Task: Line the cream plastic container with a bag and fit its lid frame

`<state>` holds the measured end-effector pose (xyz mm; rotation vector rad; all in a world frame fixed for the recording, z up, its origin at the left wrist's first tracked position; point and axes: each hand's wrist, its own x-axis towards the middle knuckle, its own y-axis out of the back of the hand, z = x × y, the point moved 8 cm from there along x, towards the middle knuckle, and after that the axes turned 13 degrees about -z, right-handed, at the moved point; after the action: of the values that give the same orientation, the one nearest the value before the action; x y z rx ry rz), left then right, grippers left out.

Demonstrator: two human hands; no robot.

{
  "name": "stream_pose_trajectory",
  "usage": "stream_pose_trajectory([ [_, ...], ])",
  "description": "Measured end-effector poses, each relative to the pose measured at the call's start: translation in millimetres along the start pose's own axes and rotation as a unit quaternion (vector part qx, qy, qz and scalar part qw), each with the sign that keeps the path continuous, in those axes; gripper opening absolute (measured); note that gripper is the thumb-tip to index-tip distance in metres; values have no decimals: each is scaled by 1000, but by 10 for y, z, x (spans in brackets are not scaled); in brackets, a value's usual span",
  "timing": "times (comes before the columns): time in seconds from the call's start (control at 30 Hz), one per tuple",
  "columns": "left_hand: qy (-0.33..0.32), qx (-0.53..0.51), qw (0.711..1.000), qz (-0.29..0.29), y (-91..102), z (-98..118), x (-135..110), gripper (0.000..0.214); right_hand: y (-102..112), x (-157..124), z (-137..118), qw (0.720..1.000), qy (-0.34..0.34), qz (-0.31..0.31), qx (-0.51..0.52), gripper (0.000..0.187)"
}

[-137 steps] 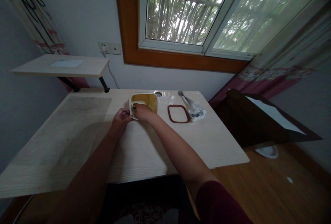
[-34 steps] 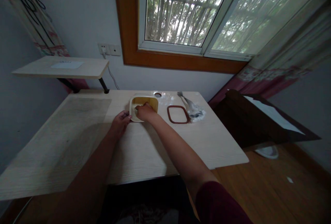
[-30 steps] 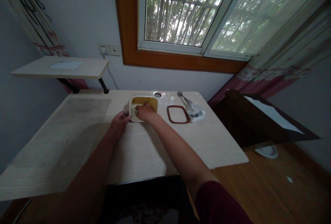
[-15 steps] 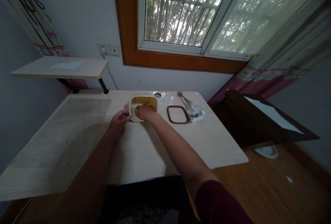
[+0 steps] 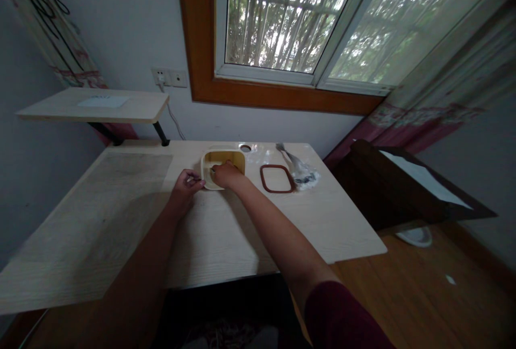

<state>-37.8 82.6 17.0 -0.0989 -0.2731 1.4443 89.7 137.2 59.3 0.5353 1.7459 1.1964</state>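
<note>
A cream square container [image 5: 237, 156] with a yellowish inside stands on the pale wooden table [image 5: 226, 230]. My right hand [image 5: 226, 174] rests over its near rim with the fingers curled down inside, and what they press on is hidden. My left hand [image 5: 184, 186] sits just left of the container, fingers curled, with a small dark thing pinched at the fingertips by the container's left wall.
A dark red-brown sealing ring [image 5: 277, 178] lies right of the container. Beside it are a metal utensil [image 5: 291, 159] and a crumpled clear wrapper [image 5: 307, 177]. A small shelf [image 5: 97, 106] juts out at left. A dark wooden piece of furniture [image 5: 403, 187] stands at the right.
Almost nothing has moved. My left hand has shifted slightly left, away from the container's wall; my right hand stays in the container.
</note>
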Motion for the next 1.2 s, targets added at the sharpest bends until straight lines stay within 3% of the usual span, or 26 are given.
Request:
stream_pose_trajectory([
  [0.53,-30,-8,999,-13,-81,47,5,40,19,-55,19,995,18,29,97,50],
  [0.87,-43,-3,999,-32,-112,5,21,40,61,-438,-41,988,106,47,103,35],
  [1.2,-59,-9,998,-20,-164,18,-17,36,-46,-166,11,996,34,3,86,42],
])
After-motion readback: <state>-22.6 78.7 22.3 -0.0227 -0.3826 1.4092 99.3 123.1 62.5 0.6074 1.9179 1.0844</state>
